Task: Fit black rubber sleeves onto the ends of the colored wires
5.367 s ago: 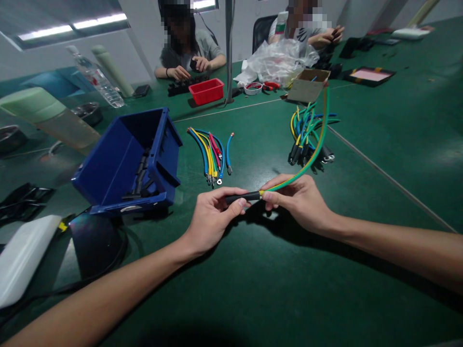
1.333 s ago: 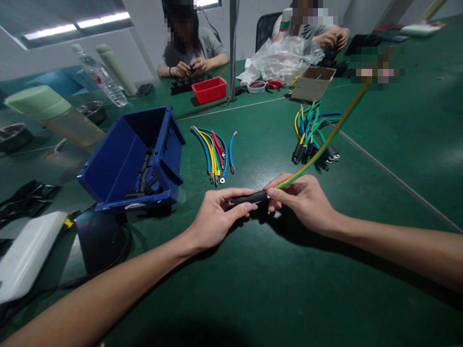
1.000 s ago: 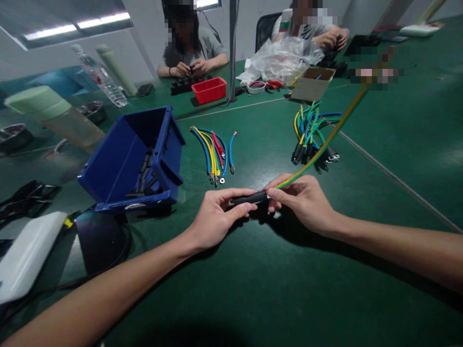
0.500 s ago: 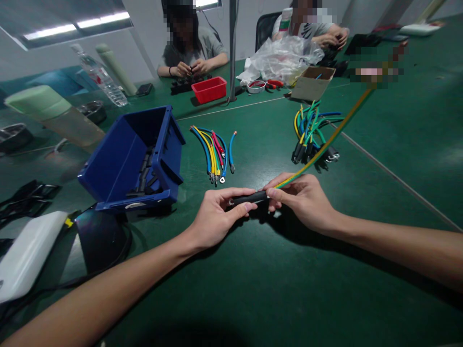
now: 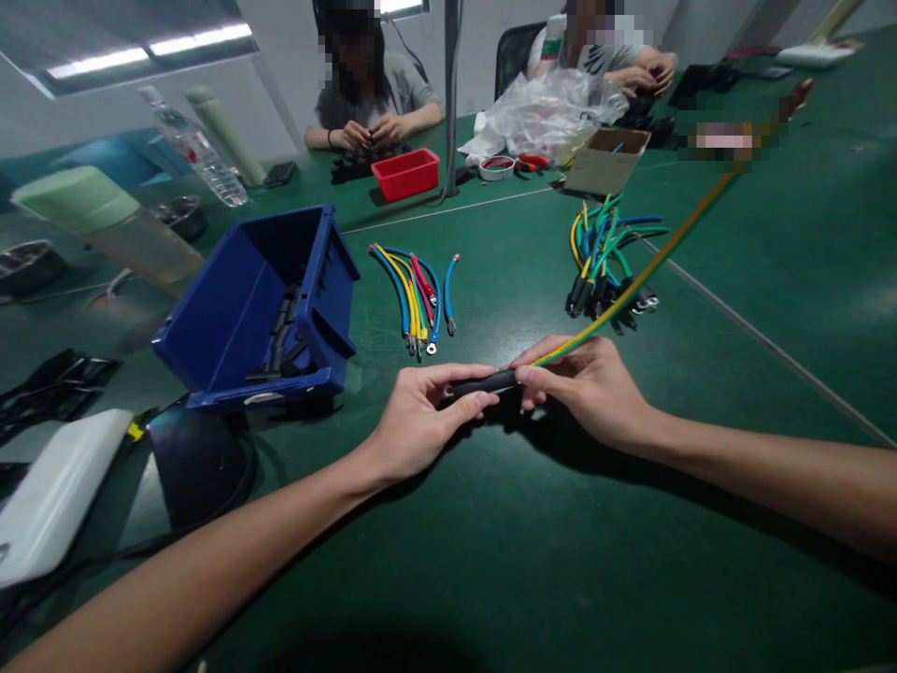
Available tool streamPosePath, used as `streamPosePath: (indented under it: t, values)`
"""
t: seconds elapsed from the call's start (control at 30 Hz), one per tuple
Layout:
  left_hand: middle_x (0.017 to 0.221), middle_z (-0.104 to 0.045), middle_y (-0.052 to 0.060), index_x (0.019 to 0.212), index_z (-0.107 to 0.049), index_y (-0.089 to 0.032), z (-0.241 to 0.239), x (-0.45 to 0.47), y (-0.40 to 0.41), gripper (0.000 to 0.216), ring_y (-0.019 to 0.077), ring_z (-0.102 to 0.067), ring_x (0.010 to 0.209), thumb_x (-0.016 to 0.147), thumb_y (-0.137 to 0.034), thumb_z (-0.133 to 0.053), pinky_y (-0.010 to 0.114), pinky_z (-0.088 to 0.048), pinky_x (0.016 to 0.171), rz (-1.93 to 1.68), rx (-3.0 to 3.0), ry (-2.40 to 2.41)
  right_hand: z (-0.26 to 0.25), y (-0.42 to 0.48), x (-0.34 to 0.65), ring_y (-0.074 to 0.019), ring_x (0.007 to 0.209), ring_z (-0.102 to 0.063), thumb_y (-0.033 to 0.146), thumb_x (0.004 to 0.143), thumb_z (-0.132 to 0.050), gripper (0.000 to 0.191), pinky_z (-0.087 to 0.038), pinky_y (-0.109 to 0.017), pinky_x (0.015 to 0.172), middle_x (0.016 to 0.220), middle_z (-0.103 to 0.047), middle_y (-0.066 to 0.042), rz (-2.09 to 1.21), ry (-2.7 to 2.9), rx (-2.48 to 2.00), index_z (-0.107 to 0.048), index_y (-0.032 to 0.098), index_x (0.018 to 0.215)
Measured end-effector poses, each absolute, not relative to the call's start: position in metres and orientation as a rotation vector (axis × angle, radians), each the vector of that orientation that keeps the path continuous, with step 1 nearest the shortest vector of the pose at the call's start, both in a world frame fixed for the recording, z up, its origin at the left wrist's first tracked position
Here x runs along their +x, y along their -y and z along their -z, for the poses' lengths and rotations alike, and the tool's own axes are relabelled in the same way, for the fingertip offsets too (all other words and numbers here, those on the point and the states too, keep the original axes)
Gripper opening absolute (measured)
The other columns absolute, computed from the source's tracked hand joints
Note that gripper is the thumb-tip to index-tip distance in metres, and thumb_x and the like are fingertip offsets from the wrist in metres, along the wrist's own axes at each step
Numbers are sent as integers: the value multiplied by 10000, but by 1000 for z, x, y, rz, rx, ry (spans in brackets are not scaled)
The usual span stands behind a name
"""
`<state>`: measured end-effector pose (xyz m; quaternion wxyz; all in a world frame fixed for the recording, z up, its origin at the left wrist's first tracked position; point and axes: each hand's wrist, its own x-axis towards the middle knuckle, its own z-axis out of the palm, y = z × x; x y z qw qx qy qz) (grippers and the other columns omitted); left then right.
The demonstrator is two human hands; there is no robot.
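Note:
Between finger and thumb, my left hand (image 5: 424,416) grips a short black sleeve (image 5: 483,383). My right hand (image 5: 585,383) pinches a yellow-green wire (image 5: 648,276) where it meets the sleeve's right end. The wire's long free part slants up to the far right. How far the wire reaches inside the sleeve is hidden. Beyond my hands lies a row of short coloured wires with ring terminals (image 5: 417,299). To the right is a bundle of wires with black-sleeved ends (image 5: 606,257).
A blue bin (image 5: 210,327) holding black sleeves stands at left. Behind are a red tray (image 5: 406,175), a cardboard box (image 5: 606,164), a plastic bag (image 5: 539,112) and a metal post (image 5: 452,103). A white device (image 5: 60,495) lies left. Two people sit across the green table (image 5: 491,561).
The wire's free far end has swung slightly to the right. Both hands keep almost the same place and grip.

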<state>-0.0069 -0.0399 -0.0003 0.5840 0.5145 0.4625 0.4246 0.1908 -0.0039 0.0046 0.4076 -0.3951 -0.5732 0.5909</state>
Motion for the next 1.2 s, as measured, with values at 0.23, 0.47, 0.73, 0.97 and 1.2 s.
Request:
streamPosePath:
  t: [0.23, 0.47, 0.73, 0.97, 1.2]
  values:
    - [823, -744, 74, 1074, -740, -145, 3, -8, 41, 328, 104, -624, 633, 763, -248, -760, 202, -478, 582, -983, 1228, -1078, -5, 3, 191, -119, 467, -616, 280, 678, -824, 171, -487, -204, 455, 541, -665, -8, -1494, 1453, -981, -715, 167, 744]
    - [877, -762, 86, 1118, -714, -142, 0, -9, 42, 338, 112, -658, 682, 787, -212, -730, 213, -518, 643, -969, 1213, -1028, -3, 3, 191, -118, 463, -610, 339, 725, -796, 212, -469, -206, 453, 535, -654, -10, -1471, 1488, -950, -698, 156, 767]
    - [867, -754, 85, 1155, -685, -110, -1, -11, 41, 343, 109, -644, 687, 819, -166, -645, 237, -521, 689, -978, 1248, -962, -2, 2, 193, -108, 475, -609, 332, 805, -727, 182, -460, -200, 467, 550, -651, -6, -1468, 1510, -921, -681, 158, 786]
    - [826, -734, 75, 1144, -691, -105, -2, -11, 40, 344, 118, -633, 657, 817, -173, -612, 255, -513, 661, -978, 1261, -966, 0, 2, 193, -108, 472, -594, 362, 811, -722, 212, -449, -209, 472, 544, -651, -10, -1472, 1503, -928, -673, 156, 793]
    - [768, -705, 56, 1151, -691, -110, -1, -11, 40, 347, 108, -605, 619, 830, -212, -611, 247, -496, 630, -972, 1254, -980, 0, 2, 194, -111, 474, -597, 378, 804, -727, 229, -449, -213, 472, 544, -647, -7, -1474, 1500, -939, -669, 157, 796]
